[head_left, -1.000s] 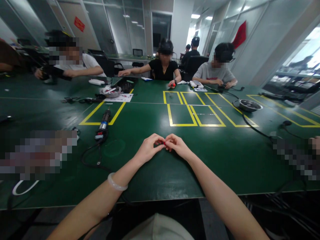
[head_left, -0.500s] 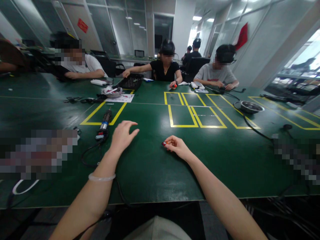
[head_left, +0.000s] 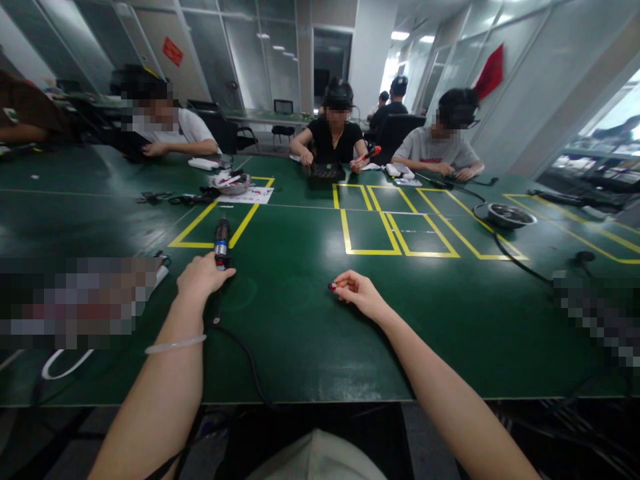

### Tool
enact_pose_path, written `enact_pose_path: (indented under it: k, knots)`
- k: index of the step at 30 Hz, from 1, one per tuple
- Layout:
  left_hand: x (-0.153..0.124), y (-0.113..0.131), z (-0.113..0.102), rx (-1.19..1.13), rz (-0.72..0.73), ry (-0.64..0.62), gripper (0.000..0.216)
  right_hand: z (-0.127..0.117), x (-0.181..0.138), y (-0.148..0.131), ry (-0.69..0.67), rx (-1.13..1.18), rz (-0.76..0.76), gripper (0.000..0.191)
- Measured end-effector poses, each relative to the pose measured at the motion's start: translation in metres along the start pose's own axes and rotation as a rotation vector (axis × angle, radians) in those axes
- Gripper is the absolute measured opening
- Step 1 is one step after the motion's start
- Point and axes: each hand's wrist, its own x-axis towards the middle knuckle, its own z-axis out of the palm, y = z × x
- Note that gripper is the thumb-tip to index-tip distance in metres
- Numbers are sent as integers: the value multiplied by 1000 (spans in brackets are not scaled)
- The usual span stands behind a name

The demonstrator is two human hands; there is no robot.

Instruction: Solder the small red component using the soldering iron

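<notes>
Head-worn view, at near side of green table, facing forward, tilted down

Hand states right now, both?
Left hand: at near end of black tool; closed or not, can't tell.
Right hand: closed, pinching small red piece.

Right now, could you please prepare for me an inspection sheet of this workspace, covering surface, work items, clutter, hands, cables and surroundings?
Surface: green tabletop, marked with yellow tape outlines.
Work items: electric screwdriver, by its look, pointing away from the person; small red piece, too small to identify.
Clutter: printed white sheet at far left; round metal bowl holding dark contents at right.
Hands: left hand at the screwdriver's rear end, grip unclear; right hand pinches the red piece.
Cables: black cable running to the near edge; another black cable at right, passing the bowl.
Surroundings: three seated people opposite; glass partitions behind.
</notes>
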Motion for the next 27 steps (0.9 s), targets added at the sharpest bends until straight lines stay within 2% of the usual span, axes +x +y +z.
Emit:
enact_pose_path:
  k: [6,9,17,22,27]
  knots:
    - [-28,43,-3,71,108,-13,62,-3,1,2,30,-86,-37,30]
    - [-46,71,0,99,198,-16,60,-6,2,4,77,-207,-83,29]
    - [-103,145,14,68,461,-36,53,-4,0,-1,102,-245,-129,24]
    - [-127,167,22,40,587,-38,54,-3,-2,-2,96,-325,-161,19]
    - [-138,171,24,10,632,-56,53,-1,-3,-3,82,-414,-169,16]
